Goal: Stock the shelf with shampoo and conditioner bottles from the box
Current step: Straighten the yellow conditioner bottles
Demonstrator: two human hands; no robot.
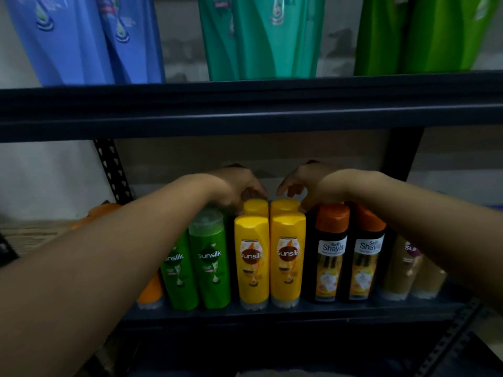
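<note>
Both hands reach deep into the lower shelf (pixel 272 312); left hand (pixel 236 186) and right hand (pixel 304 183) rest curled fingers on the rear yellow bottles (pixel 270 206), whether clamped I cannot tell; front yellow bottles (pixel 269 257) stand at the shelf's front edge between green bottles (pixel 201 265) and black bottles (pixel 348 257).

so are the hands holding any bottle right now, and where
Cannot be told for sure: left hand and right hand reach over the rear yellow Sunsilk bottles, fingers at their caps, but any grip is hidden.

A pale mottled wall (pixel 179 50) shows behind the rack.
</note>
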